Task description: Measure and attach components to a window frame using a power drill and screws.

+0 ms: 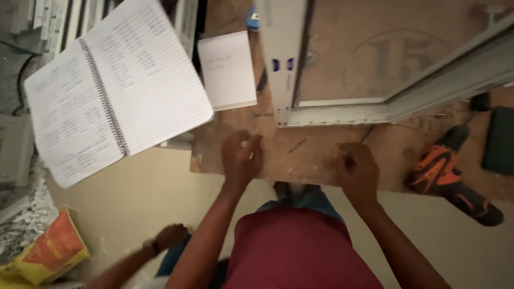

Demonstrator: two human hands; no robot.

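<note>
Both my hands are down on the wooden bench top, near its front edge. Left hand: fingers curled in narrow, pinching something small and pale at the fingertips. Frame is blurred, so I can't tell what it is, maybe a bit of chalk or a screw. Right hand: fingers bunched, knuckles up, resting on the board well apart from the left. Can't tell whether it holds anything.

Just beyond my hands sits the pale aluminium frame, corner joint facing me, one rail running away up the bench and another going right. It lies on a brown board with a faint round stamp.

Left of the frame: a small white notepad flat on the bench. Further left, an open spiral notebook with lined, written pages, overhanging the bench edge.

Right side: orange-and-black cordless drill lying on its side at the bench edge, near my right hand but not touching. Dark case beyond it.

Bottom left: another person's hand with a wrist band, low near the floor. Orange-yellow sack in the corner beside rubble.
</note>
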